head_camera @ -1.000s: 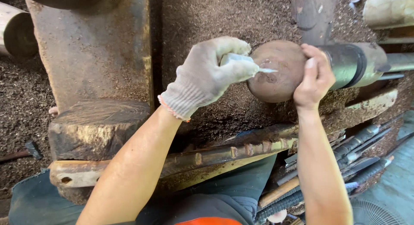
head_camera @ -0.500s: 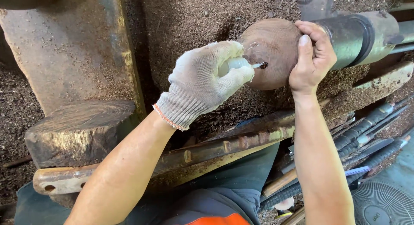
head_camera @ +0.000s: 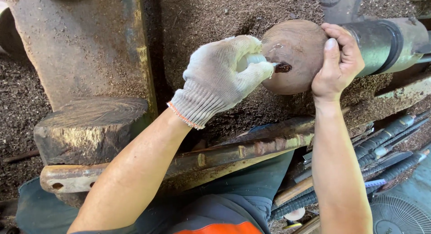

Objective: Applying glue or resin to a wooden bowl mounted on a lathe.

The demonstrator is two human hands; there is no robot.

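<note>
Head view, looking down. Our left hand [head_camera: 222, 77], in a white knitted glove, is closed around a small pale squeeze bottle [head_camera: 251, 60]; its nozzle points toward three o'clock and meets a dark patch [head_camera: 283, 67] on the near face of a round brown wooden ball [head_camera: 294, 54]. The ball sits at about one o'clock in the view, held on the end of a dark metal spindle [head_camera: 386, 43] whose long axis runs from the ball out toward three o'clock.

Our bare right hand [head_camera: 339, 63] wraps the ball's right side, thumb laid up along the wood, fingers curled over the top at the joint with the spindle; its grip is closed on the ball. The ball thus lies directly at three o'clock from the gloved left grip, touching the nozzle, and at nine o'clock from the right palm. Both hands are in contact; the left one bears the bottle.

Below the ball, wood shavings [head_camera: 215, 14] cover the bed. A rusted bar [head_camera: 233, 155] crosses at six o'clock, a dark wooden block [head_camera: 90, 126] lies at nine o'clock, and a row of long-handled tools [head_camera: 386, 144] lies at four o'clock.
</note>
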